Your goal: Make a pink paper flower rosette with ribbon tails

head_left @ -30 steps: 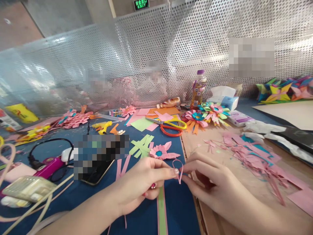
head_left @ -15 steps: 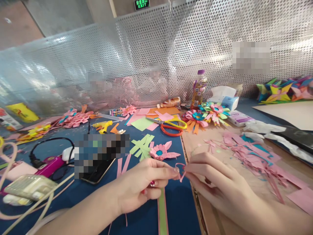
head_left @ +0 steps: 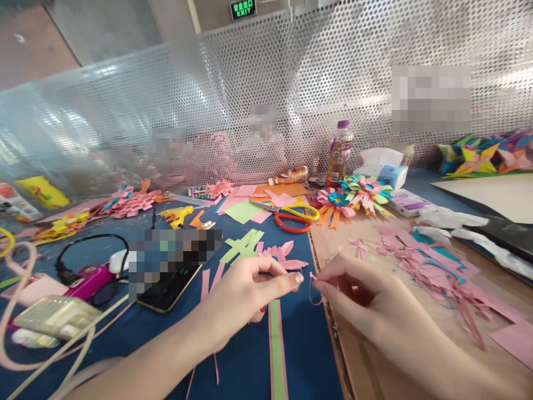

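Note:
A thin pink paper strip (head_left: 315, 300), bent into a curl, hangs from the fingertips of my right hand (head_left: 368, 297). Thumb and forefinger of that hand pinch it at its upper end. Just left of the strip, apart from it, is my left hand (head_left: 245, 294), thumb and forefinger closed together with nothing visible between them. Behind my left hand lies a pink paper flower (head_left: 283, 256), partly hidden. Green paper strips (head_left: 244, 244) are beside the flower. A long green strip with pink edges (head_left: 277, 347) runs along the table below my hands.
Red- and yellow-handled scissors (head_left: 295, 222) lie behind the flower. To the left are a phone (head_left: 175, 286), a yellow glue gun (head_left: 177, 215) and cables (head_left: 27, 278). Pink paper scraps (head_left: 433, 264) cover the right side. A drink bottle (head_left: 339, 153) stands near the perforated metal screen (head_left: 353, 55).
My hands have moved apart. The pink strip, earlier between both hands' fingertips, now hangs from my right hand alone. My left hand has shifted slightly up and left.

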Action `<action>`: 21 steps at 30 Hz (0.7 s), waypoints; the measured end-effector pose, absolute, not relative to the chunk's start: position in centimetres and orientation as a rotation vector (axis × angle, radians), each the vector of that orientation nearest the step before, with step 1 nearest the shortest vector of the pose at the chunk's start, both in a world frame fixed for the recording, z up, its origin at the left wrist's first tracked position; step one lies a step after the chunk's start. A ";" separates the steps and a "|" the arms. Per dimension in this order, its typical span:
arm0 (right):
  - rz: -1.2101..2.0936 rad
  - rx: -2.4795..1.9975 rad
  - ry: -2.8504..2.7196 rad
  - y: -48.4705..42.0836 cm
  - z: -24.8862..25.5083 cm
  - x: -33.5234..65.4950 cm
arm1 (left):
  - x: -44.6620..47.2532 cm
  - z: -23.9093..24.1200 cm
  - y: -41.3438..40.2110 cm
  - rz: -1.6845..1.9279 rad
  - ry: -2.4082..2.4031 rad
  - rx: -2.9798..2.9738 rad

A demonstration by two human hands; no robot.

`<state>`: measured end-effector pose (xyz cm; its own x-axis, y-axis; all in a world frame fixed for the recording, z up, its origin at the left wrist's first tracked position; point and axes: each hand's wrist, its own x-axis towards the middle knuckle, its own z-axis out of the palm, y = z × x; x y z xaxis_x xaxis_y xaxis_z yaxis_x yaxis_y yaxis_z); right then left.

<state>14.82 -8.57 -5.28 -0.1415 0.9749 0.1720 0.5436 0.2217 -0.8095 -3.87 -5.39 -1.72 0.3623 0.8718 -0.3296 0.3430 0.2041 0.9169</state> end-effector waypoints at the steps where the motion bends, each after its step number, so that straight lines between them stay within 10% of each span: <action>1: 0.835 -1.432 -1.754 -8.6 -5.2 14.8 | -3.8 -1.6 -5.4 0.554 1.230 1.464; 21: 0.904 -1.311 -1.725 -8.9 -5.8 14.3 | -3.4 -1.4 -5.8 0.534 1.220 1.765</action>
